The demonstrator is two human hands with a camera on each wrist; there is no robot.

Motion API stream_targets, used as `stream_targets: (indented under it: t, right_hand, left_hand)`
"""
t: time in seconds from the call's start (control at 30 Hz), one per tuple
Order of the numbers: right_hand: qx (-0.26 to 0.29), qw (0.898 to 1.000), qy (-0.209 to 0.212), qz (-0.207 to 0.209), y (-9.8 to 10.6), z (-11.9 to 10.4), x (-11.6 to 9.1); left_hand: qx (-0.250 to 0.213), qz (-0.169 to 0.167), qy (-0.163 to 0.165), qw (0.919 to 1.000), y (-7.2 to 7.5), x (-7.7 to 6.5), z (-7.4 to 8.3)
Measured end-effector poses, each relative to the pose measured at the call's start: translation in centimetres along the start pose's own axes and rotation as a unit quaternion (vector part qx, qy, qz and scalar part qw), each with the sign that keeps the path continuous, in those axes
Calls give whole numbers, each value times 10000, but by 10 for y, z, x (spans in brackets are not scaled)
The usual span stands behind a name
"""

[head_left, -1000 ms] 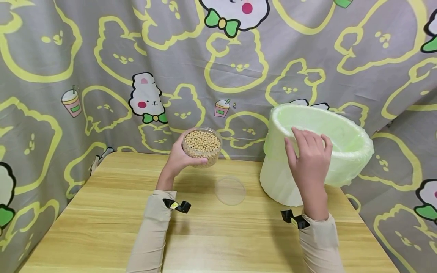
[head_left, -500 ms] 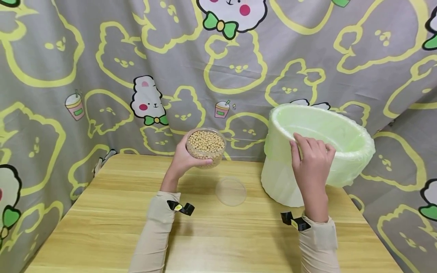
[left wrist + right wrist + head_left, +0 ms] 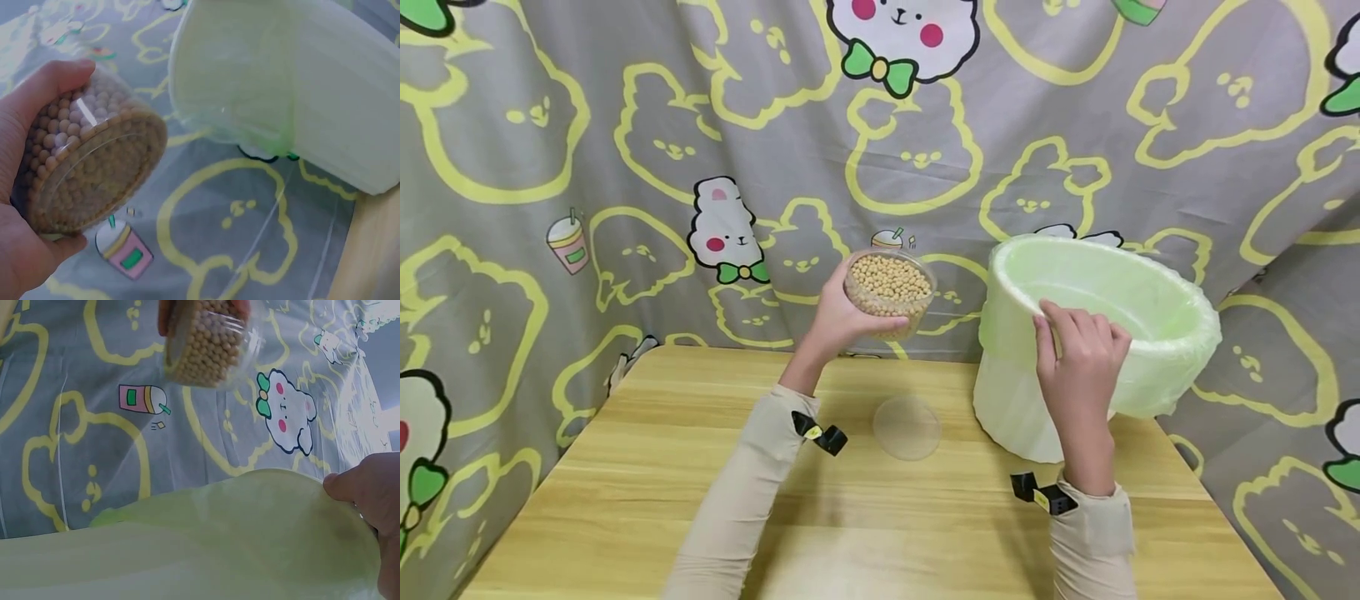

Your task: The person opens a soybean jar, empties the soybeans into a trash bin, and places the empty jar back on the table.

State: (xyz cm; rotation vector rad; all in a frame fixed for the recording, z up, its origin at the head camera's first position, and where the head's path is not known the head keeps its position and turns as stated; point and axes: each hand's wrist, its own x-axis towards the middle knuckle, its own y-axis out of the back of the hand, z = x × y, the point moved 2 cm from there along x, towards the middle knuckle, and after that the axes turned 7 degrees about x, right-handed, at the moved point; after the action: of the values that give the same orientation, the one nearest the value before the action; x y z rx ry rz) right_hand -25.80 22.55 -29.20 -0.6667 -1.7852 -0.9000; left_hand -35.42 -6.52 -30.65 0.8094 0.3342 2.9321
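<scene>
My left hand (image 3: 842, 321) grips a clear round plastic jar (image 3: 94, 150) by its side, thumb in front, and holds it up above the table. The jar has no lid on and is full of soybeans (image 3: 889, 279), its mouth tipped toward me in the head view. With my right hand (image 3: 1084, 358) I pinch the near rim of a pale trash can (image 3: 1015, 408), fingers over the edge and thumb outside. A light green bag (image 3: 275, 531) lines the can and folds down over its rim. On the table, between my arms, lies a clear round lid (image 3: 907, 427).
Everything stands on a wooden table (image 3: 880, 525), the trash can at its back right. Close behind the table hangs a grey patterned curtain (image 3: 917, 158). Each wrist wears a black strap (image 3: 818, 433).
My left hand has carried the jar right and a little up, toward the trash can. My right hand has come down onto the can's rim. The lid stays where it lay.
</scene>
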Motion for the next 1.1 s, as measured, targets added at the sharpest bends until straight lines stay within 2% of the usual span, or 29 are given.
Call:
stream_targets:
  t: [0.23, 0.5, 0.67, 0.93, 1.1]
  right_hand:
    - [196, 9998, 4, 23, 4, 1, 0]
    - [357, 9994, -14, 0, 6, 1, 0]
    - [369, 9993, -21, -13, 6, 2, 1]
    - [452, 9990, -42, 18, 5, 4, 0]
    - [470, 9989, -11, 46, 5, 6, -1]
  left_hand:
    - [652, 179, 423, 9968, -18, 25, 32]
    - [1350, 149, 346, 9901, -35, 50, 60]
    - [1755, 22, 258, 9841, -45, 59, 69]
    - [2647, 75, 241, 9640, -56, 67, 76]
    - [2783, 21, 31, 9605, -64, 72, 81]
